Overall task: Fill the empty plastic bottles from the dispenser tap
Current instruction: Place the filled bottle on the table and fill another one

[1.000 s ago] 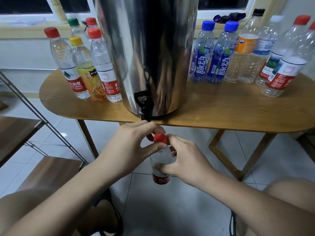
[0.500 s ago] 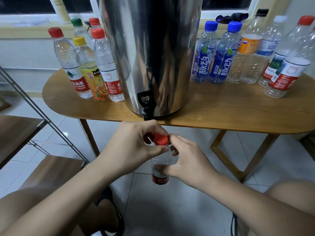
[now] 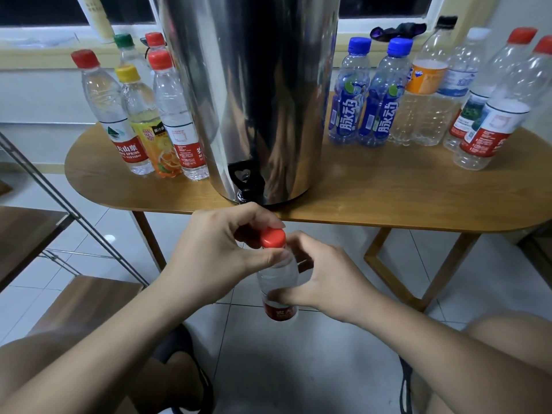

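A clear plastic bottle [image 3: 278,279] with a red label stands upright in the air below the table edge, in front of the black tap [image 3: 246,182] of the steel dispenser [image 3: 251,85]. My left hand [image 3: 221,249] pinches its red cap [image 3: 272,237] between thumb and fingers. My right hand [image 3: 325,279] grips the bottle's body from the right. Water fills much of the bottle.
The dispenser stands on an oval wooden table [image 3: 388,198]. Several capped bottles [image 3: 140,115] stand to its left, several more [image 3: 433,94] to its right. A metal-framed wooden shelf [image 3: 35,234] is at the left. My knees show at the bottom, over tiled floor.
Both hands and the bottle have stayed under the tap, shifting only slightly. My left fingers have turned a little around the red cap.
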`<state>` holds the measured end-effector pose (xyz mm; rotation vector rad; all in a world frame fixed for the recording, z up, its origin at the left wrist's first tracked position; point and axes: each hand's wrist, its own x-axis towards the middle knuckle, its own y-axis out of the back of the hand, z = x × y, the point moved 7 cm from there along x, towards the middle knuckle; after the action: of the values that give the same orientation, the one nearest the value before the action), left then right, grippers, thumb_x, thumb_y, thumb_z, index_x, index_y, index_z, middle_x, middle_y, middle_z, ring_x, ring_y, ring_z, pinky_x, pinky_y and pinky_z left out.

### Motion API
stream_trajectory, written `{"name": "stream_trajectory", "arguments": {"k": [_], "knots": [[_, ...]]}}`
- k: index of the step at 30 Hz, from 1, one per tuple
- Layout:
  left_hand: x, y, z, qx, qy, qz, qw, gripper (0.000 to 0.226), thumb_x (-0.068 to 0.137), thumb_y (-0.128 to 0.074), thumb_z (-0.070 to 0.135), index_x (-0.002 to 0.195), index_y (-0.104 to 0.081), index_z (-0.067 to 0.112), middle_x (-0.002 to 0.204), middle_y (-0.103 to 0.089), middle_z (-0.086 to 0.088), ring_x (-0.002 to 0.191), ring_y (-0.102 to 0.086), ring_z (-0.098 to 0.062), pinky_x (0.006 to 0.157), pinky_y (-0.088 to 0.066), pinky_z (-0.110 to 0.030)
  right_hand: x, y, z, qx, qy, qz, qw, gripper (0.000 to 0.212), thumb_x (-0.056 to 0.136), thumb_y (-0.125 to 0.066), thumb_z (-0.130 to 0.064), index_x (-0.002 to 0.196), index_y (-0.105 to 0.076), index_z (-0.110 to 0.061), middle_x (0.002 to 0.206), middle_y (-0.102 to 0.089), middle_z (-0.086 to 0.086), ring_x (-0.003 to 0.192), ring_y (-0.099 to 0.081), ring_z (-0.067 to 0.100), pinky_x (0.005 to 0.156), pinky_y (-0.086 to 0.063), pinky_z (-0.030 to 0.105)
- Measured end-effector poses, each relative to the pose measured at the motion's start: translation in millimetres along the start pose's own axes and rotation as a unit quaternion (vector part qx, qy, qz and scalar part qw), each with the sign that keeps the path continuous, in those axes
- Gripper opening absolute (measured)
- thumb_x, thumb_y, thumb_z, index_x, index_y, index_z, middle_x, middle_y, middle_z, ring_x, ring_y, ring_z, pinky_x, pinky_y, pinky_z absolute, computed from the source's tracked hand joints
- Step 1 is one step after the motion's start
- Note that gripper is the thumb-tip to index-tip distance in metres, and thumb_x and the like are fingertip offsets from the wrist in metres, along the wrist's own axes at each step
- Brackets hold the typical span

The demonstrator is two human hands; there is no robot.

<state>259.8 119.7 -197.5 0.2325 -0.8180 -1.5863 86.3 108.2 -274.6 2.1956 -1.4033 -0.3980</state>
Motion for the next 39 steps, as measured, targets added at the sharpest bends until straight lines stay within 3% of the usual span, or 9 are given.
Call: {"name": "stream_trajectory", "arguments": {"k": [6, 11, 14, 19, 25, 29, 32, 36, 39], "knots": [[3, 0, 11, 0.05, -0.047, -0.046, 0.997, 0.039, 0.077, -0.092, 0.051, 0.107, -0.076, 0.032, 0.096, -0.076, 0.021, 0.092, -0.074, -0.006, 0.077, -0.058, -0.024, -2, 6, -1, -0.035, 0.019, 0.021, 0.999, 0.058, 0.071, -0.098, -0.047, 0.118, -0.065, -0.041, 0.106, -0.072, -0.017, 0.101, -0.068, 0.008, 0.083, -0.058, 0.03], [1, 3, 13, 0.098, -0.06, -0.066, 0.991, 0.021, 0.091, -0.084, 0.04, 0.109, -0.077, 0.034, 0.096, -0.077, 0.024, 0.093, -0.073, 0.004, 0.076, -0.058, -0.02, -4, 5, 0, -0.056, 0.022, 0.027, 0.998, 0.053, 0.071, -0.098, -0.047, 0.111, -0.065, -0.039, 0.101, -0.07, -0.017, 0.098, -0.067, 0.007, 0.078, -0.054, 0.025], [2, 6, 10, 0.128, -0.055, -0.065, 0.988, 0.03, 0.082, -0.083, 0.058, 0.101, -0.077, 0.037, 0.09, -0.076, 0.023, 0.088, -0.072, 0.004, 0.071, -0.056, -0.017, -3, 2, 0, -0.076, 0.029, 0.028, 0.996, 0.054, 0.071, -0.096, -0.054, 0.111, -0.063, -0.04, 0.1, -0.069, -0.017, 0.099, -0.065, 0.008, 0.079, -0.054, 0.027], [1, 8, 6, 0.212, -0.081, -0.035, 0.973, 0.066, 0.074, -0.06, 0.094, 0.088, -0.067, 0.03, 0.075, -0.067, 0.014, 0.069, -0.065, -0.006, 0.059, -0.057, -0.039, -3, -8, 2, -0.091, 0.031, 0.014, 0.995, 0.062, 0.072, -0.092, -0.061, 0.123, -0.061, -0.041, 0.108, -0.069, -0.019, 0.106, -0.063, 0.005, 0.085, -0.056, 0.033], [1, 6, 8, 0.176, -0.101, -0.094, 0.975, 0.033, 0.085, -0.073, 0.064, 0.109, -0.078, 0.042, 0.098, -0.073, 0.024, 0.094, -0.065, 0.005, 0.073, -0.046, -0.012, -3, -11, 2, -0.079, 0.027, 0.015, 0.996, 0.062, 0.074, -0.093, -0.057, 0.125, -0.062, -0.043, 0.108, -0.069, -0.023, 0.106, -0.064, 0.001, 0.085, -0.054, 0.024], [0, 4, -2, 0.166, -0.081, -0.128, 0.974, 0.041, 0.085, -0.08, 0.066, 0.121, -0.075, 0.046, 0.103, -0.073, 0.026, 0.098, -0.066, 0.005, 0.077, -0.051, -0.014, -3, -14, 2, -0.089, 0.035, 0.009, 0.995, 0.06, 0.073, -0.091, -0.059, 0.122, -0.062, -0.042, 0.108, -0.069, -0.02, 0.105, -0.065, 0.004, 0.084, -0.056, 0.03], [1, 0, -8, 0.197, -0.085, -0.09, 0.972, 0.045, 0.083, -0.073, 0.082, 0.102, -0.075, 0.041, 0.089, -0.067, 0.022, 0.084, -0.065, 0.0, 0.069, -0.055, -0.025, -3, -13, 1, -0.092, 0.037, 0.012, 0.995, 0.054, 0.073, -0.091, -0.059, 0.115, -0.061, -0.042, 0.102, -0.068, -0.019, 0.1, -0.064, 0.005, 0.081, -0.055, 0.031], [2, -4, 1, 0.194, -0.092, -0.107, 0.971, 0.028, 0.09, -0.069, 0.063, 0.103, -0.075, 0.039, 0.095, -0.062, 0.021, 0.088, -0.061, -0.003, 0.071, -0.047, -0.02, -2, -11, 2, -0.09, 0.035, 0.018, 0.995, 0.058, 0.072, -0.092, -0.058, 0.118, -0.06, -0.043, 0.104, -0.068, -0.02, 0.102, -0.064, 0.005, 0.083, -0.056, 0.032], [3, -11, -4, 0.167, -0.106, -0.148, 0.969, 0.029, 0.093, -0.083, 0.035, 0.12, -0.076, 0.043, 0.107, -0.064, 0.025, 0.101, -0.065, -0.002, 0.081, -0.055, -0.026, -1, -8, 3, -0.103, 0.037, 0.017, 0.994, 0.062, 0.073, -0.092, -0.06, 0.122, -0.059, -0.043, 0.107, -0.067, -0.019, 0.103, -0.064, 0.007, 0.085, -0.058, 0.036]]}}
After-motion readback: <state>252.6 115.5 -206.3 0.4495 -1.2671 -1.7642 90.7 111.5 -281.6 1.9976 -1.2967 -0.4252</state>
